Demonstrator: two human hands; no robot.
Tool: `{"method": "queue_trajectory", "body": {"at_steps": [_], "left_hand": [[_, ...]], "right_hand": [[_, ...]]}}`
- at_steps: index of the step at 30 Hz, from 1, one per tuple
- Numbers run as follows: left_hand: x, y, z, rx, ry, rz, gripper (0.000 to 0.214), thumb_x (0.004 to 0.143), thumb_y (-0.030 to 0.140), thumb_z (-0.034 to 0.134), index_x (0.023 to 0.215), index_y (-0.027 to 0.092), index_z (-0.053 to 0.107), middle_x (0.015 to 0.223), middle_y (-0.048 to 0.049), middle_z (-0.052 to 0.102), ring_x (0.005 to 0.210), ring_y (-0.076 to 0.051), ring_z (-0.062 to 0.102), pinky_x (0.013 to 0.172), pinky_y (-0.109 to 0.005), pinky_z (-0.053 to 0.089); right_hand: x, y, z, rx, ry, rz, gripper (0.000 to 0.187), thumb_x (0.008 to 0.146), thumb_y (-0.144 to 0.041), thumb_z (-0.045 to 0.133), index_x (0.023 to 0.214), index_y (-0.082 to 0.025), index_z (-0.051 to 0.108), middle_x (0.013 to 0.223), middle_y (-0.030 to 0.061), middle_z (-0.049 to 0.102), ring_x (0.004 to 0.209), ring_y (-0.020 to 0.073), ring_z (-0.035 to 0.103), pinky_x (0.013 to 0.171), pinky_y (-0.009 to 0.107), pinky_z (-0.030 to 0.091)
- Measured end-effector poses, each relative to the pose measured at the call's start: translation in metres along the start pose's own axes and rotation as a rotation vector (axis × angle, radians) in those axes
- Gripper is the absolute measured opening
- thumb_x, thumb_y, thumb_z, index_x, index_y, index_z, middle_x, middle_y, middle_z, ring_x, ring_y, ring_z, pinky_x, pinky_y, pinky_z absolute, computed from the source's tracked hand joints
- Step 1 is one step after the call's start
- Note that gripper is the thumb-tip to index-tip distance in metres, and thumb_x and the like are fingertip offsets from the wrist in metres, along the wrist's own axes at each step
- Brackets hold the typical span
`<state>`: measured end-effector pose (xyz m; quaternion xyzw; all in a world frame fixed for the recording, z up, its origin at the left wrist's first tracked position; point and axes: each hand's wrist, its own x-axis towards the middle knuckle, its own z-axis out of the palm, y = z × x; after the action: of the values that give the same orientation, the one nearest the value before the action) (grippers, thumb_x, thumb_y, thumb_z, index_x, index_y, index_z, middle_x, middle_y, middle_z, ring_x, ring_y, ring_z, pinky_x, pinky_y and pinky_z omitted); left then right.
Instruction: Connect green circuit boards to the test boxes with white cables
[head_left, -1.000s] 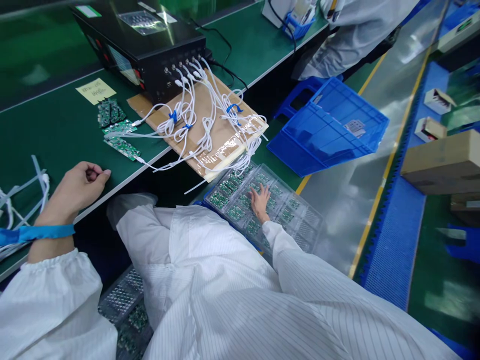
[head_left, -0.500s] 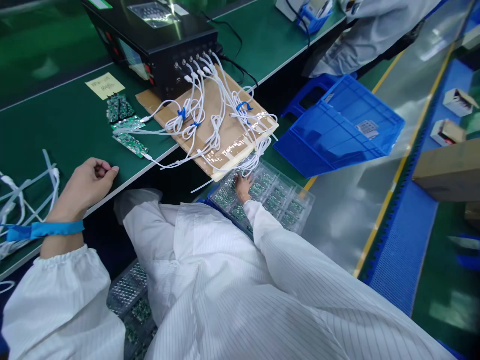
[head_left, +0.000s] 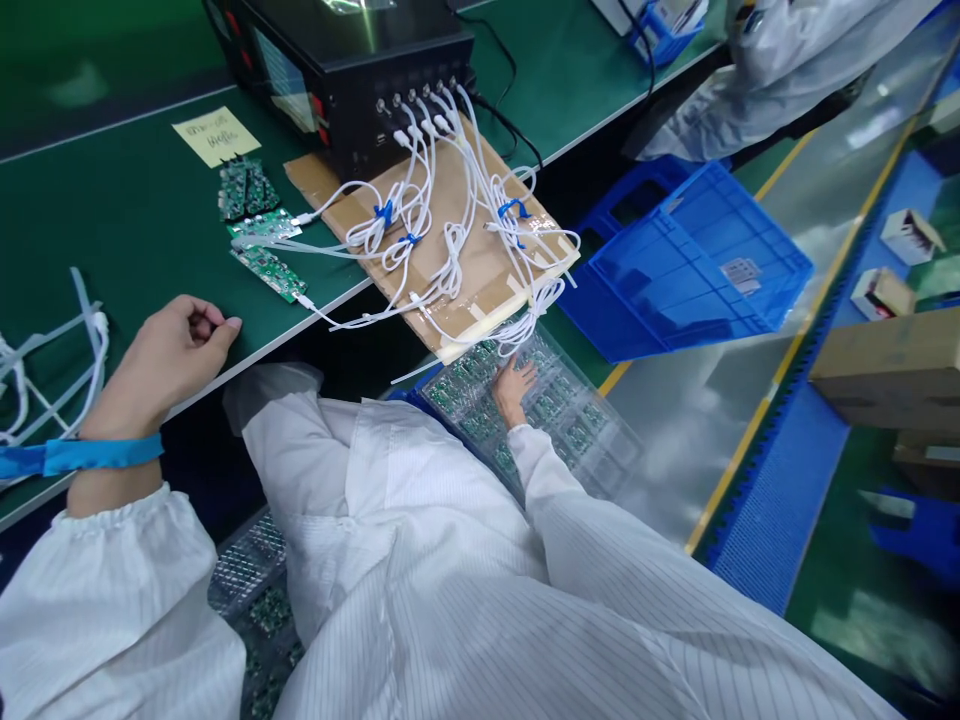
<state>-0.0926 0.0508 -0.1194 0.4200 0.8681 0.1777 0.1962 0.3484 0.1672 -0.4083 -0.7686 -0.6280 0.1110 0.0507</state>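
My left hand point(head_left: 169, 358) rests on the edge of the green table point(head_left: 112, 220), fingers curled in loosely with nothing visible in them; a blue strap point(head_left: 82, 455) circles the wrist. My right hand point(head_left: 512, 388) reaches down beside my lap onto a clear plastic tray of small green circuit boards point(head_left: 570, 420), fingers spread flat on the boards. Two or three loose green circuit boards point(head_left: 259, 235) lie on the table ahead of my left hand, joined to white cables point(head_left: 420, 215).
A black test box point(head_left: 352, 70) stands behind a cardboard sheet point(head_left: 480, 270) strewn with cables. Blue crates point(head_left: 682, 260) sit on the floor to the right. Another person in white point(head_left: 780, 60) works at the far right. A second board tray point(head_left: 255, 590) lies under my left arm.
My right hand slid across the tray, first toward the cables, then slightly back. The view shifted, so the table contents appear further right. My left hand stayed put.
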Motion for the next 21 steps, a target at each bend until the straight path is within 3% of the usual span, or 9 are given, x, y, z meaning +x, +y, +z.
{"method": "queue_trajectory", "body": {"at_steps": [2,5,7,11,16,18,21], "left_hand": [[-0.001,0.003,-0.001,0.006,-0.003,-0.009,0.017,0.084,0.033,0.064,0.087,0.020,0.053,0.072,0.0040,0.051,0.058,-0.012,0.046,0.055,-0.024,0.036],[-0.004,0.009,-0.004,0.022,-0.004,-0.042,0.017,0.085,0.032,0.064,0.086,0.021,0.052,0.071,0.0041,0.051,0.058,-0.012,0.045,0.054,-0.024,0.035],[-0.005,0.009,-0.005,0.023,-0.018,-0.052,0.017,0.086,0.032,0.065,0.086,0.021,0.052,0.071,0.0041,0.050,0.059,-0.012,0.046,0.055,-0.024,0.035],[-0.004,0.003,-0.003,-0.005,-0.026,0.000,0.018,0.087,0.034,0.064,0.089,0.020,0.053,0.073,0.0038,0.051,0.060,-0.011,0.046,0.056,-0.023,0.036],[-0.003,-0.001,-0.001,-0.006,-0.010,0.000,0.018,0.086,0.033,0.065,0.090,0.020,0.054,0.073,0.0037,0.051,0.060,-0.011,0.046,0.056,-0.023,0.036],[-0.003,0.000,-0.001,-0.020,-0.014,0.008,0.018,0.086,0.034,0.064,0.090,0.019,0.054,0.073,0.0037,0.051,0.060,-0.011,0.046,0.056,-0.023,0.036],[-0.004,0.003,-0.002,-0.027,-0.020,-0.004,0.018,0.087,0.034,0.064,0.090,0.020,0.053,0.074,0.0036,0.051,0.059,-0.010,0.046,0.056,-0.024,0.036]], "right_hand": [[-0.012,-0.007,-0.004,0.009,-0.035,-0.274,0.053,0.103,-0.029,0.037,0.153,-0.016,0.050,0.164,0.0226,0.029,0.156,0.0410,0.013,0.119,0.070,0.017],[-0.029,-0.018,-0.004,0.001,-0.202,-0.788,0.042,0.101,-0.029,0.048,0.136,-0.020,0.068,0.167,0.0131,0.028,0.158,0.0335,0.007,0.126,0.060,0.011],[-0.036,-0.024,-0.002,-0.007,-0.283,-0.914,0.035,0.098,-0.028,0.054,0.124,-0.021,0.075,0.168,0.0101,0.027,0.159,0.0340,0.004,0.128,0.059,0.004],[-0.036,-0.027,0.001,-0.035,-0.330,-0.914,0.032,0.097,-0.030,0.056,0.118,-0.022,0.079,0.168,0.0092,0.027,0.158,0.0370,0.002,0.127,0.061,-0.003],[-0.035,-0.020,-0.003,-0.056,-0.254,-0.867,0.041,0.102,-0.036,0.047,0.133,-0.020,0.071,0.167,0.0129,0.028,0.158,0.0355,0.004,0.126,0.062,0.000],[-0.039,-0.013,-0.001,-0.043,-0.164,-0.756,0.049,0.105,-0.039,0.041,0.146,-0.019,0.059,0.167,0.0168,0.024,0.158,0.0355,0.003,0.125,0.064,0.004],[-0.047,-0.001,0.010,-0.036,-0.030,-0.467,0.063,0.106,-0.046,0.035,0.160,-0.014,0.036,0.168,0.0230,0.016,0.158,0.0387,0.000,0.122,0.068,0.010]]}}
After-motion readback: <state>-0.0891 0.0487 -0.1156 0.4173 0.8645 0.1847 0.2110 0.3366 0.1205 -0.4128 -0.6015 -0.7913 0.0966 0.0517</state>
